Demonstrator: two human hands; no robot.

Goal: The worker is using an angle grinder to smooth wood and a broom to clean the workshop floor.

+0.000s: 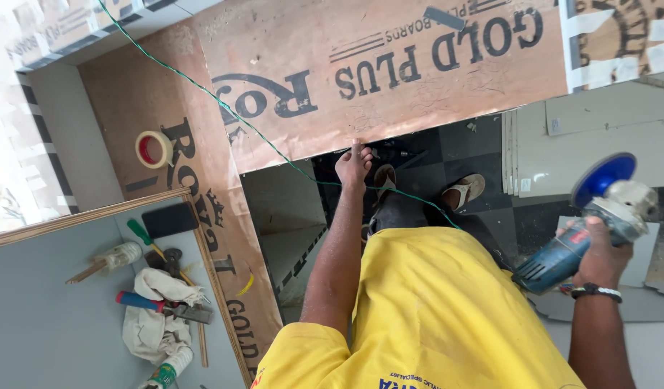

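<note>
Right hand: the right hand [597, 253] was wrapped tight round the body of the angle grinder [587, 229], held out to the side, well off the board.
Grinder looks: blue-green body with vent slots at the rear, a grey metal gear head and a round blue guard tilted up at the front; the disc itself was hidden behind the guard.
Left hand: the left hand [353, 164] reached straight ahead, fingertips touching the near edge of the brown printed board [389, 79]; fingers looked together, gripping nothing, though the angle made it hard to be sure.
Cord: a green cord [224, 104] ran slantwise over the board and passed by the left wrist.
Surface at left: the grey surface [36, 310] carried a white cloth [155, 317], a blue-and-red-handled hammer [166, 307] and a green-handled screwdriver [141, 234].
Tape: a roll of masking tape [154, 149] lay on the brown sheet, well apart from both hands.
</note>
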